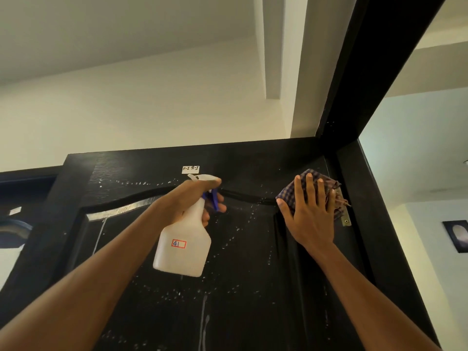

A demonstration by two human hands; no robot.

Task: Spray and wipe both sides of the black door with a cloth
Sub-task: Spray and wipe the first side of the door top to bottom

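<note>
The black door (141, 173) fills the lower half of the view, its upper panel speckled with spray droplets and streaked with runs. My left hand (195, 201) grips a white spray bottle (183, 245) with a blue trigger, fingers curled on the trigger, nozzle toward the door's top. My right hand (307, 211) lies flat with fingers spread, pressing a folded checked cloth (291, 191) against the door's upper right corner, beside the hinge edge.
A small white label (190, 169) is stuck near the door's top edge. The black door frame (374, 59) runs up and right overhead. A metal hinge plate (345, 220) shows by the cloth. A dark picture (457, 235) hangs on the right wall.
</note>
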